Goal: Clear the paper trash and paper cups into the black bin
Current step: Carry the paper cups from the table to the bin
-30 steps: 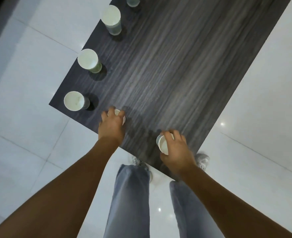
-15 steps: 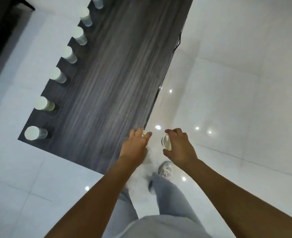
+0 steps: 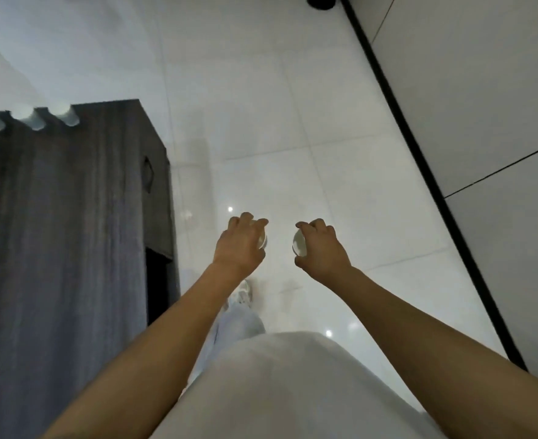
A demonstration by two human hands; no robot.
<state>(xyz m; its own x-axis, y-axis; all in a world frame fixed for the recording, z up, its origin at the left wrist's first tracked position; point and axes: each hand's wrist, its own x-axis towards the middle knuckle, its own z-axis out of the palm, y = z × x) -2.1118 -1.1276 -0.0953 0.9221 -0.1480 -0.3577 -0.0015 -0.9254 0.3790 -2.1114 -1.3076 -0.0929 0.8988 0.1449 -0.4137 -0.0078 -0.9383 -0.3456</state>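
Both hands are out in front of the body, over the white tiled floor [image 3: 340, 160], each with a paper cup in it. The left hand [image 3: 239, 245] has its fingers curled round a small white cup [image 3: 262, 242], which shows only as a sliver past the knuckles on the side facing the other hand. The right hand [image 3: 321, 248] wraps its fingers and thumb round a second cup [image 3: 299, 247], whose round end faces the left hand. The two cups are near each other but apart, with bare floor showing between them. Well off to the left of the left hand stands the dark wood-grain counter [image 3: 71, 248], and along its far left edge sit more white paper cups [image 3: 63, 115], blurred by the camera's motion. Below the hands, toward the body, a pale trouser leg [image 3: 237, 324] and a light shoe [image 3: 242, 293] show under the left forearm. Far to the right of the right hand a black strip [image 3: 419, 160] runs along the foot of a grey wall [image 3: 483, 90].
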